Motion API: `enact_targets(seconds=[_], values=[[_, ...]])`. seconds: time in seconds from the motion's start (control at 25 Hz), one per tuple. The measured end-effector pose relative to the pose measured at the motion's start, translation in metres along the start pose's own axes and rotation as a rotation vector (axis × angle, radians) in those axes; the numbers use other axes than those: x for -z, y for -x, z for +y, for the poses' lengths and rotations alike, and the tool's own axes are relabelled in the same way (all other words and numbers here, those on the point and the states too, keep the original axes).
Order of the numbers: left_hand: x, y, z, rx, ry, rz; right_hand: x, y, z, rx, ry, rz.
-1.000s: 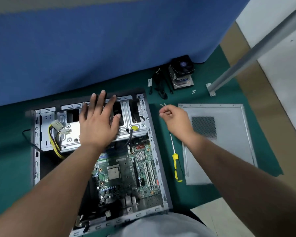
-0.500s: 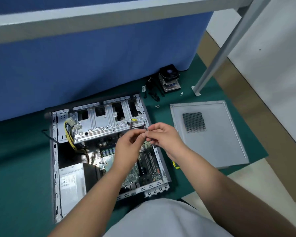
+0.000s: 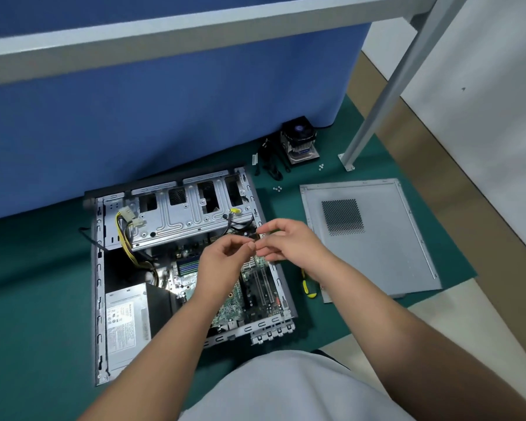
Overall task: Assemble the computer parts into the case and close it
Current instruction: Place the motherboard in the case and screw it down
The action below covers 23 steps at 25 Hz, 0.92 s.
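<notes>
Both of my hands have left their old spots: one second ago my left hand point(image 3: 222, 262) lay flat on the metal drive cage point(image 3: 189, 214) and my right hand point(image 3: 289, 241) was out over the green mat point(image 3: 37, 268) near the tiny screws point(image 3: 277, 188). Now they meet in the air above the open computer case point(image 3: 99, 268), fingertips almost touching. My right thumb and first finger pinch something very small; I think it is a screw, but it is too tiny to be sure. My left fingers are curled with the thumb close to them, and I cannot tell if they hold anything. The case lies on its side on the mat, with the green motherboard point(image 3: 255, 287) and the power supply point(image 3: 125, 323) inside. Its side panel point(image 3: 377, 253) lies flat to the right, well apart from the case. A yellow screwdriver point(image 3: 308, 288) peeks out between them. The cooler fan point(image 3: 299, 141) sits far back by the blue wall point(image 3: 164, 101).
</notes>
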<state>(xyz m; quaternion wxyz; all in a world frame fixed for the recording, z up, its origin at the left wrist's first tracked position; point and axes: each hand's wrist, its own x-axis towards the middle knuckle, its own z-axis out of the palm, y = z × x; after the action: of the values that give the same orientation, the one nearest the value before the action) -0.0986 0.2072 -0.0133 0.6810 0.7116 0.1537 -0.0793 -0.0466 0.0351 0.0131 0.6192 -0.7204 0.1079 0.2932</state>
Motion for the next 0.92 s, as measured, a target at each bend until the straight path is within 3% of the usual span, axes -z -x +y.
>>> enact_targets(seconds=[0.12, 0.24, 0.32, 0.4, 0.56, 0.68, 0.84, 0.92], values=[[0.001, 0.001, -0.002, 0.028, 0.084, 0.056, 0.031, -0.012, 0.010, 0.078, 0.106, 0.181], [0.004, 0.002, -0.007, 0.071, 0.097, 0.084, 0.056, -0.024, 0.050, -0.026, 0.495, 0.385], [0.004, 0.003, -0.011, 0.098, 0.122, 0.101, 0.058, -0.031, 0.084, -0.178, 0.818, 0.287], [0.004, 0.004, -0.015, 0.122, 0.152, 0.112, 0.052, -0.034, 0.108, -0.302, 0.971, 0.195], [0.005, 0.005, -0.020, 0.153, 0.210, 0.133, 0.040, -0.037, 0.130, -0.361, 0.978, 0.245], [0.007, 0.001, -0.020, 0.166, 0.262, 0.105, 0.042, -0.035, 0.128, -0.299, 0.988, 0.274], [0.013, -0.003, -0.017, 0.184, 0.392, 0.132, 0.053, -0.021, 0.095, 0.069, 0.684, 0.367], [0.018, -0.003, -0.013, 0.209, 0.534, 0.149, 0.056, -0.009, 0.068, 0.226, 0.473, 0.304]])
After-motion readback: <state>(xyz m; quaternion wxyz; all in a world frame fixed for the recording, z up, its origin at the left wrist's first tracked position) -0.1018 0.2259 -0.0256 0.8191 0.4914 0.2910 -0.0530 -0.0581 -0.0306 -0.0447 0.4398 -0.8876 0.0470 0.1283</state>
